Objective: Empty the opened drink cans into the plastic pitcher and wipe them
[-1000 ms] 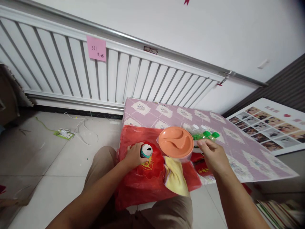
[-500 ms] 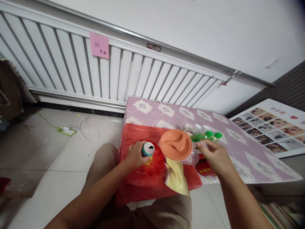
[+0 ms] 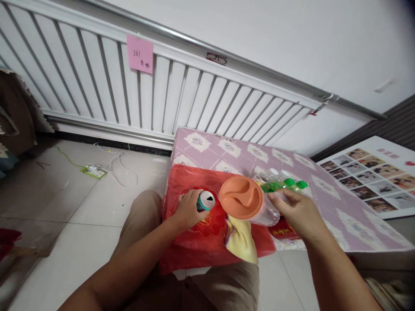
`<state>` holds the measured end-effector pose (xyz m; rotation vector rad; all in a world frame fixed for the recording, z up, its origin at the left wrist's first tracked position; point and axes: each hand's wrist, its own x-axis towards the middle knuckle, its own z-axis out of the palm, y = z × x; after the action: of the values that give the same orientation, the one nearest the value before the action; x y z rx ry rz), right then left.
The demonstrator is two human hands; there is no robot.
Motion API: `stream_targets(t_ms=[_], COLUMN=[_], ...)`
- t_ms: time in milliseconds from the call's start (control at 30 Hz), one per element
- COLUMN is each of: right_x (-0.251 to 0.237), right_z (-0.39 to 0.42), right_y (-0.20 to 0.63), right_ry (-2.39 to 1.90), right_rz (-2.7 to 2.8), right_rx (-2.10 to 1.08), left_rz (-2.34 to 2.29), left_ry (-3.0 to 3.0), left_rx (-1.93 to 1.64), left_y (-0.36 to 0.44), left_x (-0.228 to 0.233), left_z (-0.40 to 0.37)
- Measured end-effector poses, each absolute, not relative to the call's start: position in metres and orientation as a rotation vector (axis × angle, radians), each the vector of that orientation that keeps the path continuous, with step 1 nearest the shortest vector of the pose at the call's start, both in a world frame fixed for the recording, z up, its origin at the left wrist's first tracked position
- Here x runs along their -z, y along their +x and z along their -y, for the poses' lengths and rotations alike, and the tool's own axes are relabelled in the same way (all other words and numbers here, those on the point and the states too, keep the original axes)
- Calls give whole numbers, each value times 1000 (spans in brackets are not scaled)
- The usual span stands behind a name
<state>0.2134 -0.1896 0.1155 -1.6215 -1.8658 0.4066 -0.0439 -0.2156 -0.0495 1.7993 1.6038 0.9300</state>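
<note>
My left hand (image 3: 187, 210) is wrapped round an opened drink can (image 3: 206, 200) with a silver top and a teal-and-dark side. The can stands upright over a red scalloped tray (image 3: 212, 226) with gold print. To its right, a clear pitcher (image 3: 269, 212) with an orange lid (image 3: 241, 197) leans so that its lid tips left toward the can. My right hand (image 3: 296, 211) is closed at the pitcher's right side, thumb and fingers curled; the exact grip is partly hidden. A yellow cloth (image 3: 240, 239) lies just below the lid.
Clear bottles with green caps (image 3: 289, 183) and white caps stand behind my right hand. A red box (image 3: 285, 231) lies beneath it. Red plastic sheeting (image 3: 194, 172) covers the near end of the purple patterned tablecloth (image 3: 256, 151). A white radiator (image 3: 194, 95) runs behind the table.
The pitcher has tilted further to the left, so more of its clear side shows. My left hand stays round the can. The whole view has shifted slightly.
</note>
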Motion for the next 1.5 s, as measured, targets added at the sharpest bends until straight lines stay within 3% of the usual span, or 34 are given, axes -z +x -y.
stream_targets(t_ms=[1500], right_x=[-138], right_z=[192], right_y=[187], right_ry=[-1731], right_rz=[2091], right_rx=[-157], left_rz=[-1646], left_ry=[1887], left_rx=[-846], left_y=[-40], left_x=[42], left_z=[213])
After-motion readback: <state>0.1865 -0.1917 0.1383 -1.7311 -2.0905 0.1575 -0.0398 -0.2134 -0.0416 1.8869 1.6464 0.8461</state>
